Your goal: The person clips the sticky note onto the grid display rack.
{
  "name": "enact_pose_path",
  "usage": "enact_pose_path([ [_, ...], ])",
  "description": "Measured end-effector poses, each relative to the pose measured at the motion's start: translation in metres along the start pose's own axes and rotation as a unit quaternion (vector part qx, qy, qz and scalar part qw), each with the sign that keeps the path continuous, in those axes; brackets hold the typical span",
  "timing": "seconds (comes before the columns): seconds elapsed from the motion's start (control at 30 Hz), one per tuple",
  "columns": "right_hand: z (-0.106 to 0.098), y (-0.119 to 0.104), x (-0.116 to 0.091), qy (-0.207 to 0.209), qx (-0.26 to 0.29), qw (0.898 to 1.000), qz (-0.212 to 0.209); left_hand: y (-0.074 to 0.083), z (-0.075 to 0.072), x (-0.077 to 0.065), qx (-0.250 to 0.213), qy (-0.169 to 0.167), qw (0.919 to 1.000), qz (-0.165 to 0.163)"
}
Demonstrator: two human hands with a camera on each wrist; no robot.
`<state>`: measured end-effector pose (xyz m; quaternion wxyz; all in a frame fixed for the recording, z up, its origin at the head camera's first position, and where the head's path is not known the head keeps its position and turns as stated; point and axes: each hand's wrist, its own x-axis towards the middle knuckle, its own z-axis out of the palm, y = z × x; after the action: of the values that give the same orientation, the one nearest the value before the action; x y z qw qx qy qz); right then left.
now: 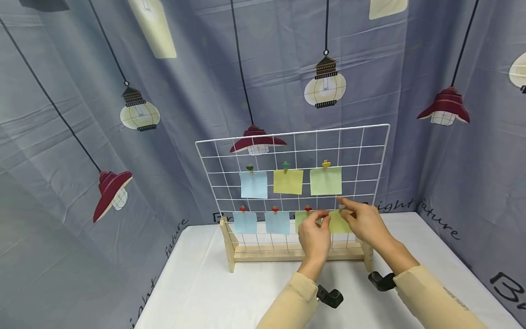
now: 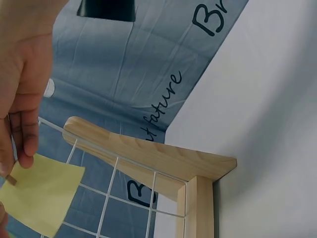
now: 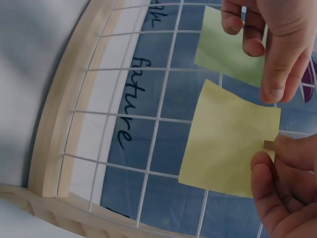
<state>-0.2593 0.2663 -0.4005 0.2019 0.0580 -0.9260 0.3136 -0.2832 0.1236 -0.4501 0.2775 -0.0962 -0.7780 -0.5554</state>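
A yellow sticky note [image 3: 230, 141] lies against the white wire grid panel [image 1: 361, 173], at the right end of the lower row. My right hand [image 1: 365, 221] pinches a small wooden clothespin [image 3: 269, 145] at the note's top edge, between thumb and index finger. Thumb and index finger of my left hand [image 1: 314, 237] pinch the note's upper left corner. Behind the left hand hangs a green note [image 3: 220, 52], partly covered, under a red-topped clothespin [image 1: 308, 208]. In the left wrist view the right hand [image 2: 29, 84] looms large, and only a bit of left finger shows.
Two blue notes [image 1: 245, 223] hang left in the lower row. Above are a blue note [image 1: 254, 185], a yellow note [image 1: 288, 182] and a pale green note [image 1: 326, 181], each clipped. A wooden stand [image 1: 269, 254] holds the panel on a white table [image 1: 197, 283], before a patterned curtain [image 1: 287, 55].
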Motion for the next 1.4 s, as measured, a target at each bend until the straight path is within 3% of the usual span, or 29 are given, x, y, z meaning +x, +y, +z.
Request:
enact_pose_path([
  [0.17, -0.001, -0.001, -0.009, 0.022, 0.007, 1.000, -0.010, -0.002, -0.009, -0.004, -0.013, -0.033, 0.9992, 0.016],
  [0.43, 0.003, -0.002, -0.026, 0.127, 0.025, 0.990, -0.054, -0.006, -0.031, -0.017, 0.025, -0.095, 0.9913, 0.087],
  [0.6, 0.006, -0.004, -0.039, 0.137, 0.038, 0.987, -0.070, -0.002, -0.047, -0.020, 0.038, -0.114, 0.9877, 0.100],
  [0.77, 0.007, -0.003, -0.056, 0.116, 0.041, 0.990, -0.071, 0.001, -0.065, -0.023, 0.050, -0.124, 0.9842, 0.116],
  [0.97, 0.003, -0.002, -0.075, 0.045, 0.031, 0.996, -0.067, -0.005, -0.093, -0.024, 0.096, -0.163, 0.9744, 0.121],
  [1.2, -0.009, 0.008, -0.085, -0.001, -0.003, 0.997, -0.071, -0.023, -0.125, -0.018, 0.174, -0.194, 0.9536, 0.151],
  [1.4, -0.023, 0.018, -0.090, -0.022, -0.028, 0.997, -0.064, -0.032, -0.154, -0.007, 0.248, -0.233, 0.9295, 0.143],
])
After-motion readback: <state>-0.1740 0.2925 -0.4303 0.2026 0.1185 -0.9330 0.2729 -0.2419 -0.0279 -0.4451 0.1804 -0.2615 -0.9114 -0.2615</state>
